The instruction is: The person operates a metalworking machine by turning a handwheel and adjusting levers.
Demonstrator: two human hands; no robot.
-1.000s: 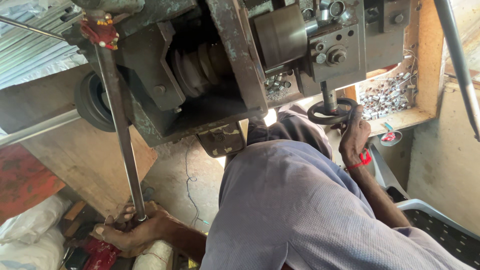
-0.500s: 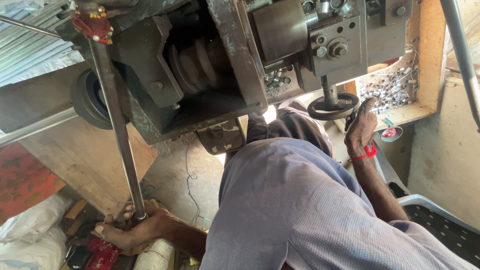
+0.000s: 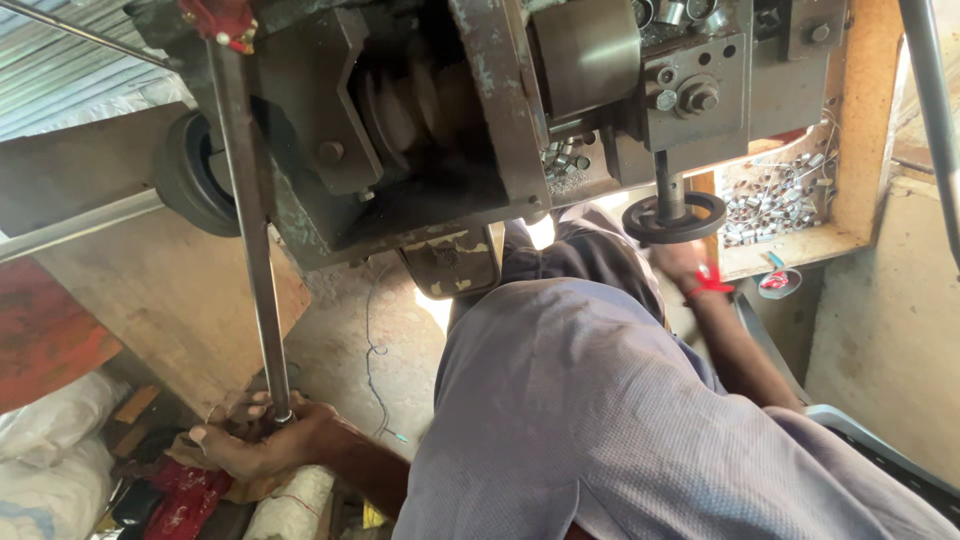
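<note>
Fingers [image 3: 235, 412] around steel rod [image 3: 252, 250], low down.

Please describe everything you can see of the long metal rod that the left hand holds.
The long metal rod is thin, round, grey and dull, like worn steel. It runs nearly upright, slightly tilted, from a red fitting on the dark machine at the top down to the left hand, which grips its lower end. It passes in front of a black wheel. Its bottom tip is hidden by the fingers.
</note>
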